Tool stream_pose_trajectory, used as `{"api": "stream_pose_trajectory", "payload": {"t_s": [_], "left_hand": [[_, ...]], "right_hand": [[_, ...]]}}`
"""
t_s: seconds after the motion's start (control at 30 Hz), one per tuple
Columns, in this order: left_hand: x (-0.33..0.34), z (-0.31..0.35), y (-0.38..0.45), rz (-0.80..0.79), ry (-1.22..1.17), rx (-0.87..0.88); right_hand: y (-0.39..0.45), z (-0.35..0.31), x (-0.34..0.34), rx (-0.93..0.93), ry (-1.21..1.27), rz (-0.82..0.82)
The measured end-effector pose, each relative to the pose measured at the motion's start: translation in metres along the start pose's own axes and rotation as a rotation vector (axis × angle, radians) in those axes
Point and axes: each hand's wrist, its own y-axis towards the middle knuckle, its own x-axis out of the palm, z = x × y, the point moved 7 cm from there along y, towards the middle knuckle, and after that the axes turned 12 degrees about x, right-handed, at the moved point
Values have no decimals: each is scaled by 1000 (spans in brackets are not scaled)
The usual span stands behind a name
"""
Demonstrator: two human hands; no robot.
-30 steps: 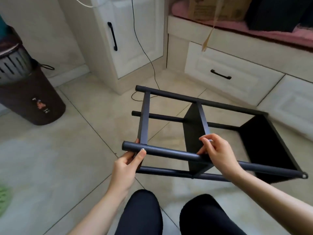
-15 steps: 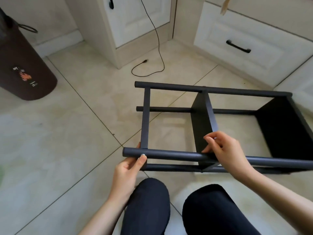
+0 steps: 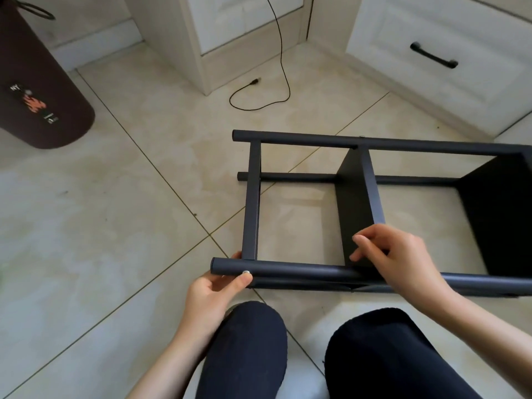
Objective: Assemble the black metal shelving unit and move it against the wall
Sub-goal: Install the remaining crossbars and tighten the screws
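Your left hand cups the near post end, thumb by its screw, steadying it | your right hand curls over that post at the middle shelf, probably aligning it | shelving unit lies sideways on the floor before your knees.

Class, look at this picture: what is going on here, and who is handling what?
A person crouching on a tiled floor is putting together a black metal shelving unit, which lies on its side. The left hand grips the end of the nearest tube, its thumb beside a small silver screw. The right hand holds the middle shelf panel where it meets that tube. A brown bin and a loose black cable lie beyond.
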Motion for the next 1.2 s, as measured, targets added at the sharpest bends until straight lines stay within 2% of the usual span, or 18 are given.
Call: {"api": "stream_pose_trajectory", "payload": {"t_s": [0.2,0.4,0.47,0.6,0.73,1.0,1.2], "left_hand": [[-9,14,10,-100,75,55],[-6,53,40,-447,614,208],[2,69,51,-579,846,320],[27,91,60,-853,1196,653],[35,96,66,-939,1485,881],[35,81,65,-960,1427,914],[33,74,67,-924,1324,925]], "right_hand": [[7,-28,16,-56,2,-86],[25,-50,59,-40,98,-386],[28,-53,73,5,140,-470],[33,-57,96,109,243,-633],[34,-58,111,143,209,-783],[30,-47,129,148,171,-916],[40,-49,144,249,310,-917]]}}
